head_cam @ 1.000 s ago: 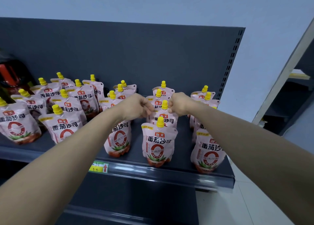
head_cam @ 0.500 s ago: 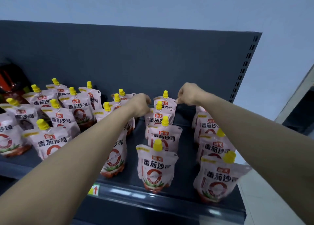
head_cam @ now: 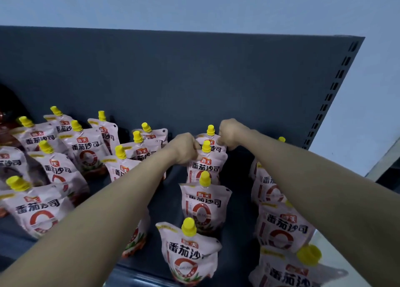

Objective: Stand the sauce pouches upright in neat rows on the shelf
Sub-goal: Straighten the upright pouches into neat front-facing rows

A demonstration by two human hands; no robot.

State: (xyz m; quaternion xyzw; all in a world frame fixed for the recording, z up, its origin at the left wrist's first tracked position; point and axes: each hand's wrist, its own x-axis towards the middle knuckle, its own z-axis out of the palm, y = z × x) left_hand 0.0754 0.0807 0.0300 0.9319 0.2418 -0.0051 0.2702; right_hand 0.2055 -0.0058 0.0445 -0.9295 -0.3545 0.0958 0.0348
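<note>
Here my right hand [head_cam: 229, 134] and left hand [head_cam: 184, 149] are both reached deep into the shelf [head_cam: 239, 211], meeting at the rear pouch [head_cam: 213, 139] of the middle row. The right fingers [head_cam: 221, 136] are curled tight and pinch that pouch's upper right corner, just beside its yellow cap [head_cam: 211, 130]. The left fingers [head_cam: 193, 148] are curled too and grip its upper left corner, though they sit a little lower and close to the cap of the second pouch [head_cam: 204, 167], which overlaps the rear one from the front. So the rear pouch stands upright between my two hands, held at both shoulders, near the dark back panel [head_cam: 173, 81]. In front of it the row runs toward me: the second pouch, then a third pouch [head_cam: 204, 204], then the front pouch [head_cam: 190, 254] at the shelf's edge, all upright with labels facing me. My right forearm crosses over the right-hand row [head_cam: 281, 228], hiding part of it; what I can see of those pouches stands upright. My left forearm covers part of another row [head_cam: 121, 169]. Further left a looser group of pouches [head_cam: 86, 148] leans at mixed angles, and one large pouch [head_cam: 41, 208] stands nearest me on that side.
</note>
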